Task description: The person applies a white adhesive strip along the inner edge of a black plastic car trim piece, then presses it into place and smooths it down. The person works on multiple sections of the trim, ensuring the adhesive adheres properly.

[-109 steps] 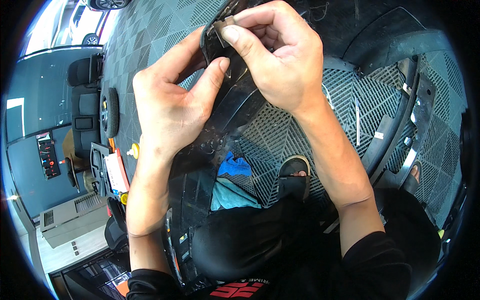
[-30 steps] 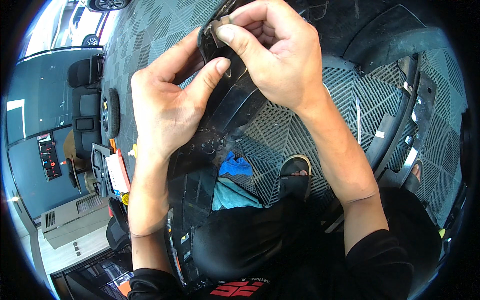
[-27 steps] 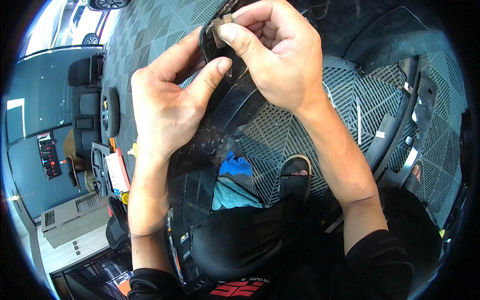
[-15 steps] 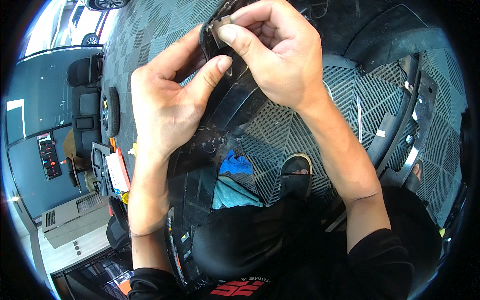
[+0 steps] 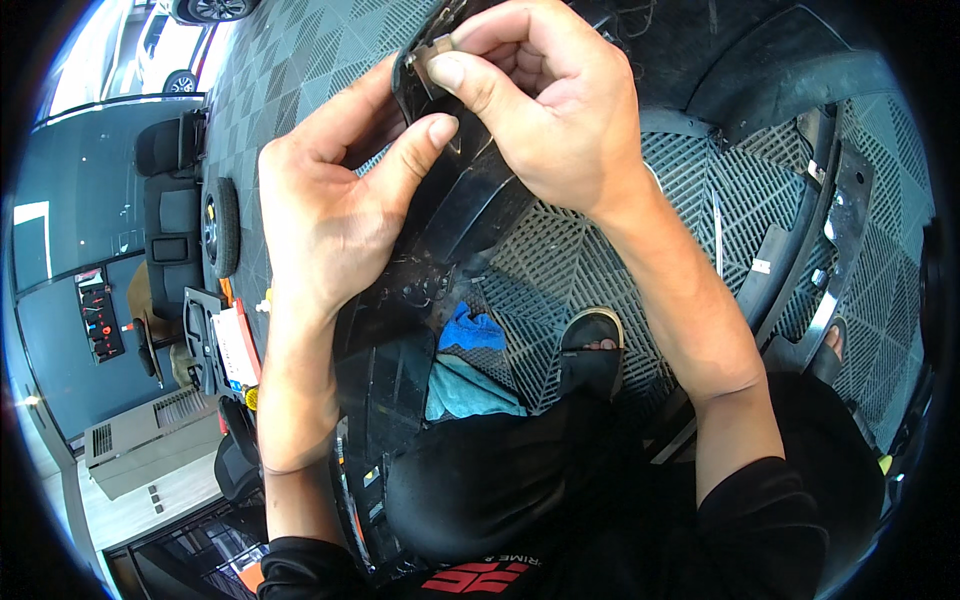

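At the slanting edge of a black plastic panel (image 5: 422,104) gripped by the left hand (image 5: 335,200), the right hand (image 5: 560,120) pinches a metal clip (image 5: 423,61), left of its thumb tip.

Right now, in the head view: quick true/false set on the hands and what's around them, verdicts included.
1. The right hand pinches a small brownish piece at the edge of the black panel. True.
2. The left hand grips the blue cloth. False: it holds the black panel near its edge.
3. The teal cloth lies nearer the picture's lower edge than the blue cloth. True.
4. The loose wheel is at the right of the picture. False: it is at the left.
5. An open-toed sandal is in view. True.
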Motion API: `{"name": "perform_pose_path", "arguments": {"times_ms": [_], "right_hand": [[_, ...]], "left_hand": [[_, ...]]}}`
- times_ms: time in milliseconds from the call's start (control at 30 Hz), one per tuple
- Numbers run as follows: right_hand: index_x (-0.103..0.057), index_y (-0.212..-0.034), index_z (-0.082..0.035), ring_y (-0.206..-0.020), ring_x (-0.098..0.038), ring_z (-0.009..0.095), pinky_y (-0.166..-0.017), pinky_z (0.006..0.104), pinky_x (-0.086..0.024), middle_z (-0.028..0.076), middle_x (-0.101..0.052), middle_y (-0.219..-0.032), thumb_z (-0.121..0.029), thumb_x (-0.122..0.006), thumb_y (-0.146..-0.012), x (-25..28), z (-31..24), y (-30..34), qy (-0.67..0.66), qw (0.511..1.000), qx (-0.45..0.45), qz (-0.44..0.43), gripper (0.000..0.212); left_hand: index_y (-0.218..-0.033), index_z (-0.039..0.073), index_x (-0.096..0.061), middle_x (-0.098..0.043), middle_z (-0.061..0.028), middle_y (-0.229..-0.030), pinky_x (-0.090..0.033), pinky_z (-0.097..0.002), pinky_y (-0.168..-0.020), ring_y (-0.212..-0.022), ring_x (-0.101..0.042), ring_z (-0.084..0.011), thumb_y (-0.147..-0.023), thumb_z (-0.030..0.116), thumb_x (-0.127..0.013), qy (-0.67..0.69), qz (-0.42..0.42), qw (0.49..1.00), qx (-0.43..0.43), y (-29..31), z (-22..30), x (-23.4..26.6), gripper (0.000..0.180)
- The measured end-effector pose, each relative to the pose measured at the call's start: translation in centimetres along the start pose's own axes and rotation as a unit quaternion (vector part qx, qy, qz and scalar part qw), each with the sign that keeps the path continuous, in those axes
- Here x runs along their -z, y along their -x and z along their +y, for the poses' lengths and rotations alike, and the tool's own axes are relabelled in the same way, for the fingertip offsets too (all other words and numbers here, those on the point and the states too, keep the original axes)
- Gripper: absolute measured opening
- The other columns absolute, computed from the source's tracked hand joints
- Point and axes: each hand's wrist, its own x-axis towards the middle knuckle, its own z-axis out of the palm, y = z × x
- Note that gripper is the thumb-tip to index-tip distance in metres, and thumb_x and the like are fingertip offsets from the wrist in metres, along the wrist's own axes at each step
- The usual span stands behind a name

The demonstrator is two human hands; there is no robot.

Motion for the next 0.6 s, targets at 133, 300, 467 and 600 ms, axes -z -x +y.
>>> {"name": "perform_pose_path", "arguments": {"times_ms": [133,300,467,600], "right_hand": [[-0.068,-0.094,0.001,-0.071,-0.07,0.014,-0.064,0.0269,-0.056,0.011,-0.072,-0.085,-0.001,-0.076,-0.088,-1.1,0.4,0.6,-0.126,0.988,-0.073,0.052,0.01],[-0.069,-0.094,0.001,-0.069,-0.069,0.013,-0.062,0.0262,-0.056,0.01,-0.072,-0.082,-0.001,-0.076,-0.088,0.1,-0.4,-0.3,0.077,0.996,0.05,-0.013,0.01],[-0.069,-0.095,0.001,-0.068,-0.068,0.012,-0.061,0.026,-0.055,0.01,-0.071,-0.082,-0.001,-0.077,-0.088,0.1,0.3,-0.1,0.022,0.999,0.033,-0.003,0.011],[-0.068,-0.096,0.001,-0.069,-0.068,0.011,-0.061,0.0264,-0.055,0.009,-0.071,-0.083,-0.001,-0.076,-0.088,-0.9,0.7,0.6,-0.121,0.99,-0.061,0.036,0.011]], "left_hand": [[-0.129,-0.002,-0.069,-0.077,-0.0134,-0.112,-0.056,-0.0295,-0.093,-0.106,-0.071,-0.0169,-0.088,0.007,-0.083,-0.01,0.001,1.0,-0.008,0.0,0.0,0.1,0.045],[-0.129,-0.001,-0.069,-0.077,-0.0129,-0.112,-0.056,-0.0295,-0.093,-0.105,-0.071,-0.0165,-0.087,0.007,-0.083,-0.005,0.006,1.0,0.002,0.1,-0.3,0.0,0.045],[-0.129,-0.002,-0.069,-0.077,-0.0132,-0.112,-0.056,-0.0295,-0.093,-0.105,-0.071,-0.016,-0.086,0.007,-0.083,-0.002,0.002,1.0,-0.007,-0.1,-0.2,0.1,0.046],[-0.129,-0.002,-0.069,-0.077,-0.0135,-0.112,-0.056,-0.0292,-0.093,-0.105,-0.071,-0.0157,-0.087,0.007,-0.083,-0.019,0.003,1.0,-0.007,-0.1,-0.2,0.2,0.046]]}}
